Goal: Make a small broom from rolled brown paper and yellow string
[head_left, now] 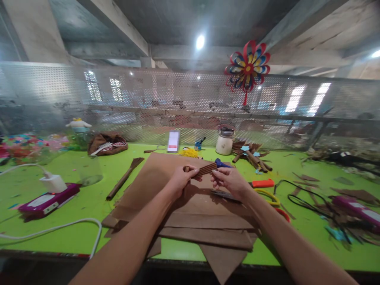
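Both my hands hold a narrow pleated strip of brown paper (pixel 205 170) above a stack of brown paper sheets (pixel 190 213) on the green table. My left hand (pixel 180 180) pinches the strip's left end, fingers closed around it. My right hand (pixel 228 180) grips the strip's right part from below, fingers curled. A blue object (pixel 222 163) lies just behind the strip. Dark scissors (pixel 225 195) rest on the paper under my right wrist.
A rolled brown paper stick (pixel 124 178) lies left of the sheets. A purple device with a white charger (pixel 49 196) and cable sits at left. An orange cutter (pixel 263 183), cables, paper scraps and a white jar (pixel 224 143) are at right and back. A mesh fence (pixel 190 103) bounds the table.
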Tool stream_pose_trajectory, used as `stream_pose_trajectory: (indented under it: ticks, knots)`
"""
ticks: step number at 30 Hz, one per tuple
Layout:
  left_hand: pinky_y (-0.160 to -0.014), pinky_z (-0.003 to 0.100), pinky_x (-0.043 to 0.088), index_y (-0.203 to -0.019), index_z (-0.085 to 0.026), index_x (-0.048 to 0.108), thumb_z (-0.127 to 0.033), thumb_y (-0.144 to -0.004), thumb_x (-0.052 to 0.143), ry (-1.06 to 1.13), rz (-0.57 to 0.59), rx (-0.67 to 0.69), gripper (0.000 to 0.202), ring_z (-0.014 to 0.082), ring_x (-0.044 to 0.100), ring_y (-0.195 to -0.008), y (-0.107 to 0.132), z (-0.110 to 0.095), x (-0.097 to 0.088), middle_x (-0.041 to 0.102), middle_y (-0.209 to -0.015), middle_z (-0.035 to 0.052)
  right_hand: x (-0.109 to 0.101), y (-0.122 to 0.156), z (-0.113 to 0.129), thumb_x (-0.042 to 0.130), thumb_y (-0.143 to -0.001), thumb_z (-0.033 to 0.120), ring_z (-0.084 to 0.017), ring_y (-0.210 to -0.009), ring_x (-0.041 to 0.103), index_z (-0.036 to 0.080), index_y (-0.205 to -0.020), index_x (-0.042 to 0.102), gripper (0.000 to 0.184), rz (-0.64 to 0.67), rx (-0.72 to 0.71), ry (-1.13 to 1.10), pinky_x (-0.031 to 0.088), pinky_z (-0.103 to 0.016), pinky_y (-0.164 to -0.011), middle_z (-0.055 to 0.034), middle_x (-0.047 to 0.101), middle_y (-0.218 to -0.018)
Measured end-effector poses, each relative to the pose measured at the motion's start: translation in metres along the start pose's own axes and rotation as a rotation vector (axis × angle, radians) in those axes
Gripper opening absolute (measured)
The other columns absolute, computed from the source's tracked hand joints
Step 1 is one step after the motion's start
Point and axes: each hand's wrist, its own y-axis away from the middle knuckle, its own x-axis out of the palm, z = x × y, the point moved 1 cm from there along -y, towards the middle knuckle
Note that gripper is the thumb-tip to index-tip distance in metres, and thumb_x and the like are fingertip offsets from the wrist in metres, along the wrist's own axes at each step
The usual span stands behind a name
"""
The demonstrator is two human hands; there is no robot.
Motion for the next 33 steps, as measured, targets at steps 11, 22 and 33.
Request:
stream_pose_trajectory:
  ticks: [11,22,33]
  knots:
    - [-0.04,0.02,0.02,-0.082,-0.012,0.06,-0.041,-0.068,0.063,-0.001,-0.037,0.025,0.033,0.0045,0.036,-0.037,-0.0005,0.0011,0.0,0.066,-0.064,0.0063,0.0019,0.0025,0.0021,0.067,-0.068,0.04,-0.009,-0.052,0.055,0.012,-0.076,0.061,0.03,0.017,0.028,-0.024,0.043,-0.023,-0.049,-0.0022,0.06,-0.065]
    - [-0.04,0.02,0.018,-0.081,-0.012,0.059,-0.039,-0.07,0.061,-0.013,-0.037,0.042,0.029,0.0037,0.03,-0.038,0.0048,-0.0036,0.0014,0.064,-0.063,0.0041,0.0053,0.0045,0.0052,0.065,-0.07,0.038,-0.009,-0.051,0.055,0.013,-0.077,0.059,0.027,-0.007,0.063,-0.055,0.043,-0.022,-0.048,-0.0017,0.06,-0.063]
    - [-0.041,0.02,0.019,-0.08,-0.013,0.058,-0.038,-0.069,0.061,-0.014,-0.018,0.055,0.027,0.0045,0.033,-0.04,0.0013,-0.0002,0.0013,0.063,-0.062,0.0036,0.0065,0.0041,0.0051,0.064,-0.069,0.034,-0.01,-0.049,0.055,0.012,-0.073,0.058,0.023,-0.056,0.101,-0.069,0.044,-0.021,-0.045,-0.003,0.06,-0.06]
